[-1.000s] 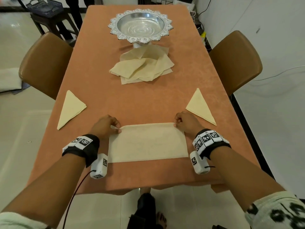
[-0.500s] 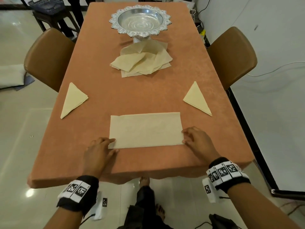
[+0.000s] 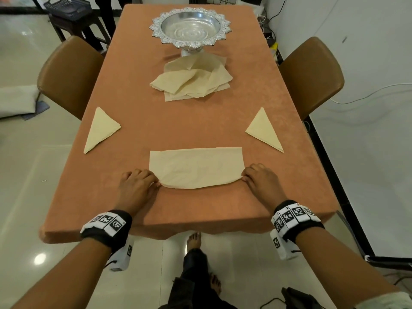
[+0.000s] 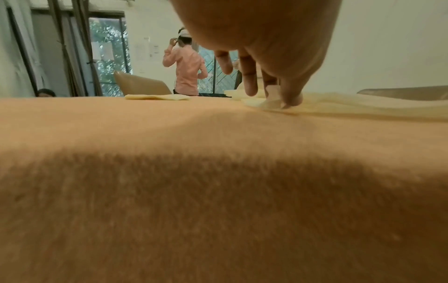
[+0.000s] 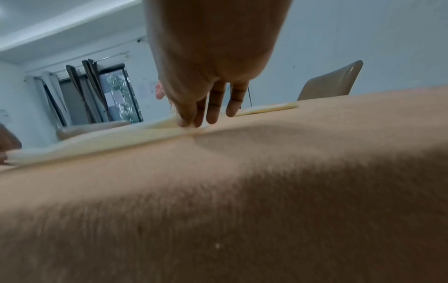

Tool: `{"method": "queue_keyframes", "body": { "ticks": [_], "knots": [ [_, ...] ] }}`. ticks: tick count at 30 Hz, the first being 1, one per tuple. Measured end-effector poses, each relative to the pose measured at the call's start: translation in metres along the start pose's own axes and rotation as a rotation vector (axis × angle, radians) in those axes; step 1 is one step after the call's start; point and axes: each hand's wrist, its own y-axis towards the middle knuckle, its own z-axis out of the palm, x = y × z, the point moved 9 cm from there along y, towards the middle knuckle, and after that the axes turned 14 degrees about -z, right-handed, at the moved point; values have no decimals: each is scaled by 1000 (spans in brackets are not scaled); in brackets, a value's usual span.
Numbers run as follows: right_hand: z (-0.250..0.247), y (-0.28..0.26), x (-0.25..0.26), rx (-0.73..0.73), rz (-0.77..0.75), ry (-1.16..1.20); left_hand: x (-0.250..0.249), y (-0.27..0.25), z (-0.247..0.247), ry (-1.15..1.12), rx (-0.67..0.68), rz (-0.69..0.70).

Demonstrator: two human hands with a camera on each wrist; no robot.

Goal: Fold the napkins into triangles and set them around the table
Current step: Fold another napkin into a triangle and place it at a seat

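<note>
A cream napkin (image 3: 196, 167), folded to a long rectangle, lies on the orange tablecloth (image 3: 200, 208) near the front edge. My left hand (image 3: 153, 180) pinches its near-left corner, and my right hand (image 3: 245, 176) pinches its near-right corner. The near edge bows slightly off the cloth. The left wrist view shows thumb and fingertip of the left hand (image 4: 278, 101) closed on the napkin (image 4: 351, 107). In the right wrist view the right hand (image 5: 189, 122) grips the napkin's (image 5: 109, 141) corner. Two folded triangles (image 3: 100, 130) (image 3: 264, 130) lie at the left and right sides.
A loose pile of unfolded napkins (image 3: 191, 82) sits mid-table in front of a silver pedestal bowl (image 3: 190, 26). Brown chairs (image 3: 69, 74) (image 3: 312, 74) stand at both long sides. A person in a pink shirt (image 4: 186, 70) stands far behind the table.
My hands left the napkin's far corners and came back to its near corners. They now pinch those corners, and the near edge has lifted a little.
</note>
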Motion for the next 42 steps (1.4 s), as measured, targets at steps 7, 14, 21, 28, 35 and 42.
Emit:
{"method": "queue_keyframes", "body": {
  "ticks": [7, 14, 21, 28, 35, 42],
  "knots": [
    [-2, -47, -2, 173, 32, 82, -24, -57, -20, -52, -37, 42],
    [-1, -68, 14, 153, 92, -12, -25, -77, -3, -110, 93, -100],
    [18, -21, 55, 94, 110, 46, -81, -47, 17, -195, 237, -171],
    [60, -9, 27, 355, 150, 7, -64, -29, 65, -111, 393, -282],
    [62, -19, 18, 336, 152, 10, -7, -32, 56, -104, 344, -522],
    [48, 10, 48, 178, 91, 38, -73, -20, 34, -164, 246, -280]
  ]
}}
